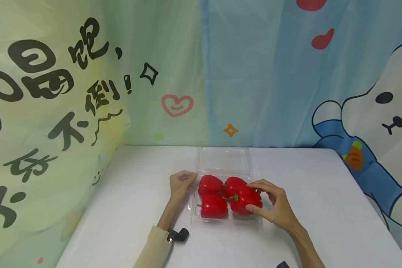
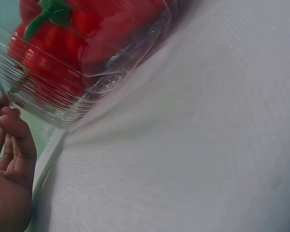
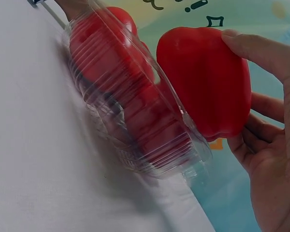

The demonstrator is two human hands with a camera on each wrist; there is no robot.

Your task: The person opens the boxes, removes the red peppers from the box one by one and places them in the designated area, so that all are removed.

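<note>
My right hand point(image 1: 273, 203) holds a red bell pepper point(image 1: 246, 201) between thumb and fingers at the front right of a clear plastic box point(image 1: 206, 220). In the right wrist view this pepper point(image 3: 203, 82) is up by the box's rim, tilted, its smooth underside facing the camera. Three other red bell peppers sit inside the box: back left point(image 1: 210, 185), front left point(image 1: 214, 206) and back right point(image 1: 233, 185), the last partly covered by the held one. My left hand point(image 1: 181, 185) pinches the box's left rim with thumb and fingertips; its fingers point(image 2: 20, 137) show beside the ribbed wall.
The box's transparent lid point(image 1: 224, 159) lies folded back towards the far table edge. White cloth covers the table point(image 1: 127, 223). A printed curtain point(image 1: 248, 74) hangs right behind it. A dark wrist camera point(image 1: 179, 235) sits on my left wrist by the beige sleeve point(image 1: 155, 247).
</note>
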